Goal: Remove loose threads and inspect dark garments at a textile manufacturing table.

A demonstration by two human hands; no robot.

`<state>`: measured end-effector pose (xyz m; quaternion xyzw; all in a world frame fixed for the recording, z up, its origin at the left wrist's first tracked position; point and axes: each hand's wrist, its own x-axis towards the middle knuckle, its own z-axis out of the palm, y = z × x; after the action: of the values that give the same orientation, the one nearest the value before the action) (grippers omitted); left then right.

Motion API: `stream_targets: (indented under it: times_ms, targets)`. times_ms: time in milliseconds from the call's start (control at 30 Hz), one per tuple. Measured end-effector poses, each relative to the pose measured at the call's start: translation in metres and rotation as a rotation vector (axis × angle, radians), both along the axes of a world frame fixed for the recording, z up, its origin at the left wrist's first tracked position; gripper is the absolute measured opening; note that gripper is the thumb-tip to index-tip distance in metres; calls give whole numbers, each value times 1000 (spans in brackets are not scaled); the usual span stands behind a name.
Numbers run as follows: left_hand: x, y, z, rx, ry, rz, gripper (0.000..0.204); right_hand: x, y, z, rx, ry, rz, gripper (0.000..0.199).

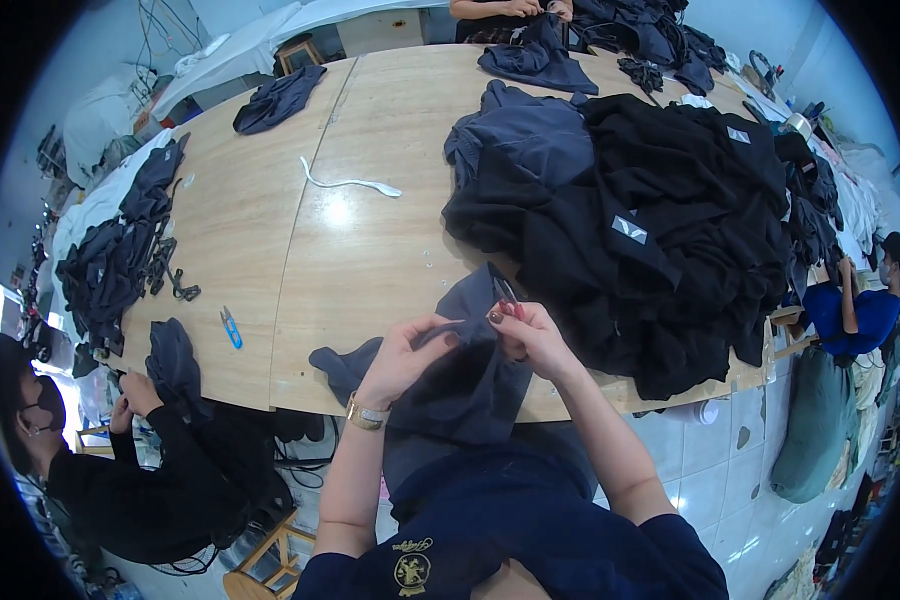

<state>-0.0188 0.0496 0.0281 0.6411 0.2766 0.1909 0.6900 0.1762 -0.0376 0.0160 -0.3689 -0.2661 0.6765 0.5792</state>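
Over the near edge of the table hangs a dark grey-blue garment (460,405), part of it bunched up between my hands. My left hand (400,362) is closed, pinching a fold of its fabric between thumb and fingers. Closed around small thread snips (506,292) with a red handle, my right hand (535,343) is right beside that fold. The dark blades point up and away from me. Whether they touch the cloth I cannot tell. Just beyond my right hand lies a big heap of black garments (670,210) with pale label patches.
A blue pair of snips (231,328) and a white strip (350,184) lie on the wooden table (250,240). More dark clothes (110,260) are piled along the left edge. A co-worker (150,460) sits at left, another person (510,12) works across, and someone in blue (850,315) is at right.
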Motion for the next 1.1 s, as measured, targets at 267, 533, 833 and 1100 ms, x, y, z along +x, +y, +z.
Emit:
stream_targets:
  times_ms: [267,533,833,1100]
  targets:
    - [7,-9,-6,-297,-344,209,8,-10,11,-8,7,-457,-194,17]
    - [8,-13,-3,-288,-361,268,5,-22,14,15,123,-568,-194,13]
    - [6,-10,-1,-407,-406,310,11,-14,7,22,200,-623,-334,10]
    - [7,-9,-4,-378,-359,293,12,-19,6,33,250,-698,-108,9]
